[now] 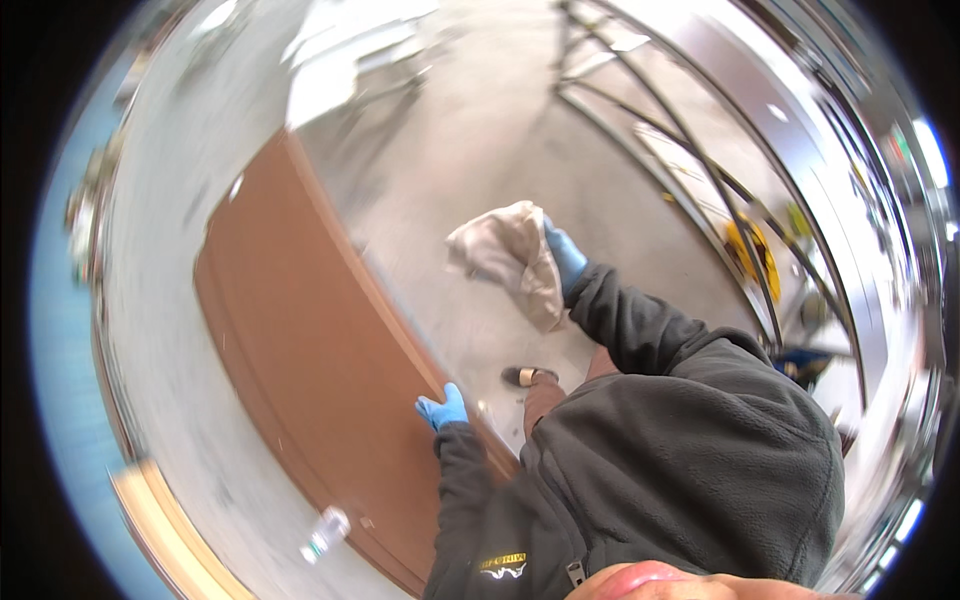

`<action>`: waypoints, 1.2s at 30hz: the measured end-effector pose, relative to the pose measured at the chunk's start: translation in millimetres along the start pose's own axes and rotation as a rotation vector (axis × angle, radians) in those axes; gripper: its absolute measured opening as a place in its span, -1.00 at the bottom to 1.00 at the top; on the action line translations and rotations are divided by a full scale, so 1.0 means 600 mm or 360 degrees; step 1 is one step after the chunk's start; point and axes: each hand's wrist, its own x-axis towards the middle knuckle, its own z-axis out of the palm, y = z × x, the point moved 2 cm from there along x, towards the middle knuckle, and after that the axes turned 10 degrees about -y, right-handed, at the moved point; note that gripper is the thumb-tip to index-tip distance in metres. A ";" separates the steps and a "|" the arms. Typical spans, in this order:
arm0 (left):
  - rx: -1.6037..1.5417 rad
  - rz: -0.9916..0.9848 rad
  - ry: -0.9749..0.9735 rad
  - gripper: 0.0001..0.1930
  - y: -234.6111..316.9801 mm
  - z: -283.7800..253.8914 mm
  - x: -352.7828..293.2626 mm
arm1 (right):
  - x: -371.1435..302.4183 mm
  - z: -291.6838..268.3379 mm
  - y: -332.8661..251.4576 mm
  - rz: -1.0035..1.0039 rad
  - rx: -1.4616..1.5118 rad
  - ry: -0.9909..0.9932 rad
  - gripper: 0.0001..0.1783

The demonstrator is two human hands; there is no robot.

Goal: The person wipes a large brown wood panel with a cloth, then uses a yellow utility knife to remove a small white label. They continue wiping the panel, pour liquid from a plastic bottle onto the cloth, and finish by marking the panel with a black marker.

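My right hand (565, 255), in a blue glove, is closed on a crumpled off-white cloth (510, 255). The cloth hangs loosely above the floor, to the right of a long brown panel (300, 330). My left hand (443, 408), also gloved in blue, is over the panel's right edge with thumb and fingers apart. Nothing shows in it, and I cannot tell whether it touches the panel. A clear plastic bottle (327, 533) is at the panel's lower left side, blurred by motion.
A white table (345, 60) stands beyond the panel's far end. On the right is a dark metal frame (690, 140) with crossed bars, with a yellow object (752, 260) among them. Pale wooden boards (175, 530) are at the lower left. My shoe (518, 377) is on the concrete floor.
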 end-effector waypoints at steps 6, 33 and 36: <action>0.0031 0.0700 -0.0420 0.04 0.302 0.275 -0.138 | -0.337 -0.125 -0.202 -0.0370 0.0634 0.0476 -0.12; 0.0942 0.1730 -0.0857 -0.01 1.141 0.981 -0.491 | -1.165 -0.672 -0.851 -0.1716 -0.0648 0.2604 -0.53; 0.1011 0.2037 -0.0918 -0.02 1.226 1.050 -0.569 | -1.214 -0.689 -0.868 -0.1665 -0.0696 0.2651 -0.53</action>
